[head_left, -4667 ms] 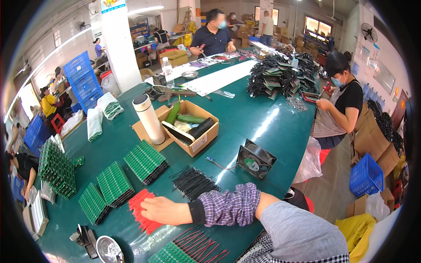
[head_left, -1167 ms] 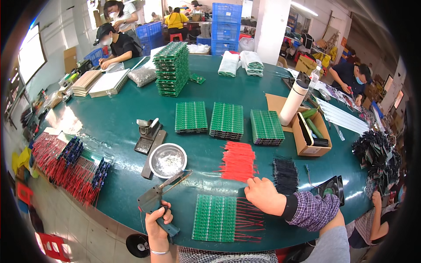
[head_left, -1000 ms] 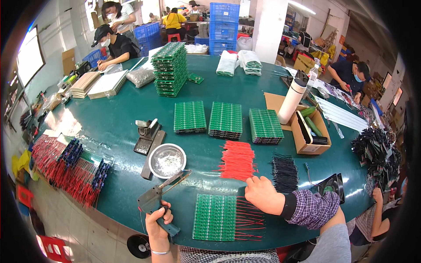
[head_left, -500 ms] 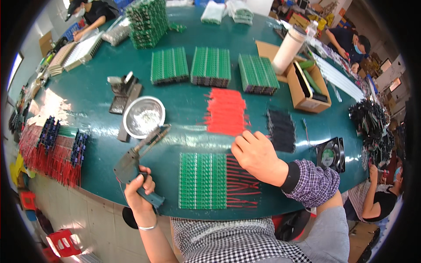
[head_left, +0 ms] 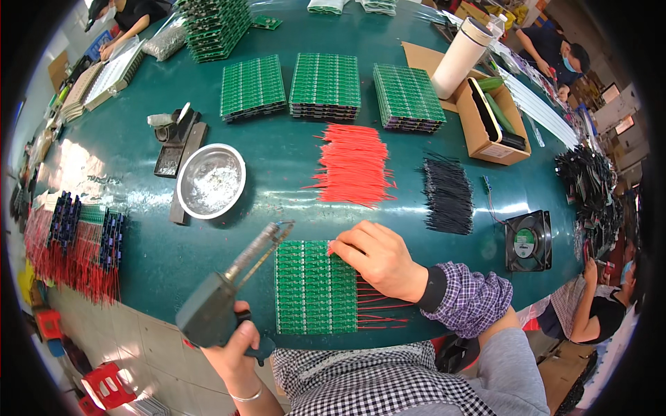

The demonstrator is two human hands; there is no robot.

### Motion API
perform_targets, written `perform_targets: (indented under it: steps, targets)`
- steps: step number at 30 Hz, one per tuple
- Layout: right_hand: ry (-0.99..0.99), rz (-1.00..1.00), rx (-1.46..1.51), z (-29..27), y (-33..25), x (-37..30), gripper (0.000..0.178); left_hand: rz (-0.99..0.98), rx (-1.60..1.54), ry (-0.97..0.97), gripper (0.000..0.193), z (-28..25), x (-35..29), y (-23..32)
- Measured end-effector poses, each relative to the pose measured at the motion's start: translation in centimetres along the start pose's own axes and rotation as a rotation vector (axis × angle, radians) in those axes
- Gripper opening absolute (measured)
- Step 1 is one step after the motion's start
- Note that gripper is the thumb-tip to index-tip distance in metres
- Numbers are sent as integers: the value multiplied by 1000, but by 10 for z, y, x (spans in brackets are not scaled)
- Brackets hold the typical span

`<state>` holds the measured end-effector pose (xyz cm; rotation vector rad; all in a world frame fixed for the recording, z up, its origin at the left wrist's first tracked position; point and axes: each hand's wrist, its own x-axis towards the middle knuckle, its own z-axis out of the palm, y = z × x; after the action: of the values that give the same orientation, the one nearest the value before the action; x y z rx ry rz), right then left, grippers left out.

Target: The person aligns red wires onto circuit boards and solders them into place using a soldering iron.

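My left hand is wrapped round the grip of a dark soldering gun. The gun's metal tip points up and right, just above the upper left corner of a green circuit board panel. Over the panel's upper right corner is my right hand, its thumb and forefinger pinched at the top edge. Whatever lies in that pinch is too small to make out. Short red wires stick out from the panel's right side, partly under my right hand. Beyond it lies a pile of loose red wires.
Black wires, a fan and a cardboard box stand to the right. A metal bowl sits at left, near wired boards. Stacked panels stand farther back. Co-workers sit round the table.
My right hand has moved from the near edge of the red wire pile down and left to the panel's top edge. The soldering gun has shifted right and nearer to me, toward the panel.
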<state>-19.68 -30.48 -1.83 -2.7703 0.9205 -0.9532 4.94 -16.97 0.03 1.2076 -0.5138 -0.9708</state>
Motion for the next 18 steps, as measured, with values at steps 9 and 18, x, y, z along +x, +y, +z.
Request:
perform_targets:
  steps: [9, 18]
  targets:
    - [-4, 5, 16, 9, 5, -2, 19, -3, 503, -9, 41, -8, -27, -16]
    - [11, 4, 24, 9, 5, 0, 21, 162, 628, -99, 20, 15, -20, -13]
